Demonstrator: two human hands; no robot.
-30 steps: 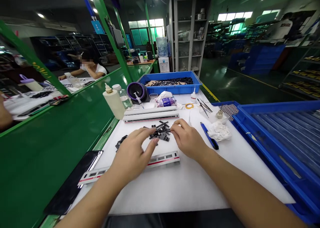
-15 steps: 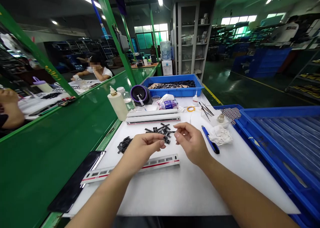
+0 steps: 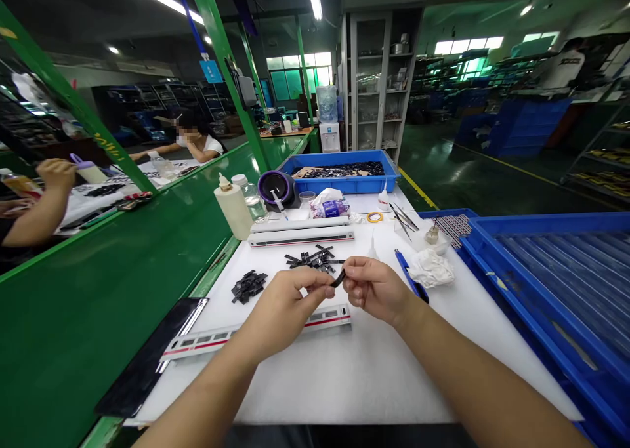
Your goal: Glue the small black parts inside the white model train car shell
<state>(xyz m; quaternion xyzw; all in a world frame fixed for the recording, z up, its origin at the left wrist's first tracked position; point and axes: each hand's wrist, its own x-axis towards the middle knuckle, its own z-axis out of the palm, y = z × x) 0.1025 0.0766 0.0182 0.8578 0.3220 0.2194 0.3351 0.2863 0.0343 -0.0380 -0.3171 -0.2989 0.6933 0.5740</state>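
1. Since the earlier frame, my left hand [image 3: 288, 302] has come in to meet my right hand [image 3: 377, 289].
2. Both hands' fingers are pinched nearly closed, gripping one black strip [image 3: 338, 279] between them.
3. Loose black pieces [image 3: 315, 258] lie just beyond the fingertips; the model train carriage shell [image 3: 216, 337] lies nearer me.
4. I'd pinch lightly, avoiding kinks.

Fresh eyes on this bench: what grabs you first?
The left hand and right hand, mid-view, pinching a small dark strip between them. Next, nearer the wearer, a white, red-striped model train car, partly hidden by the left hand and forearm. Then the big blue bin at the back of the bench.
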